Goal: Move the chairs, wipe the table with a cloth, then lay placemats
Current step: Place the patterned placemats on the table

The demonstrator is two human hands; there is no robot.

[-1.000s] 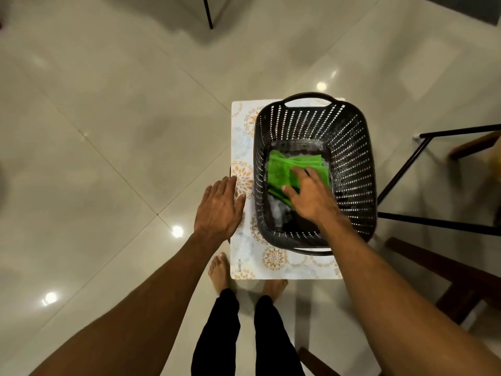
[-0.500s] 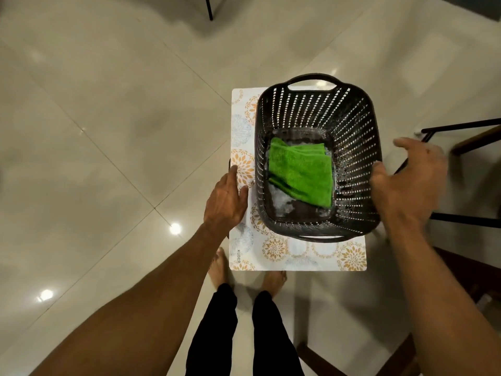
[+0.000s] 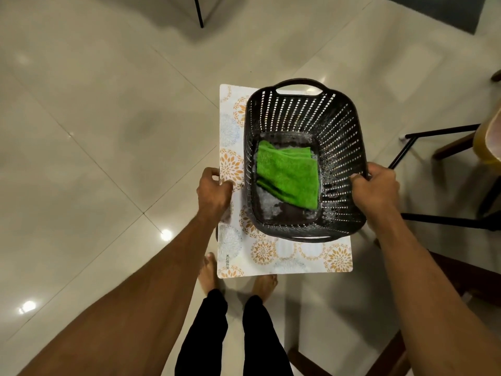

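A folded green cloth [image 3: 288, 176] lies on the bottom of a dark slotted plastic basket [image 3: 341, 126]. The basket rests on a white placemat [image 3: 311, 257] printed with orange flower rings, held level above the floor. My left hand [image 3: 212, 192] grips the placemat's left edge, thumb on top. My right hand [image 3: 375, 187] is closed over the basket's right rim. What lies under the placemat is hidden.
Glossy beige floor tiles [image 3: 95, 131] spread to the left and ahead. A black metal chair frame [image 3: 406, 147] and wooden chair parts [image 3: 455, 147] stand to the right. A thin black leg [image 3: 199, 12] shows at the top. My bare feet [image 3: 264, 287] are below.
My right hand left the green cloth inside the basket, swung out to the right, and now grips the basket's right rim. My left hand closed on the placemat's edge.
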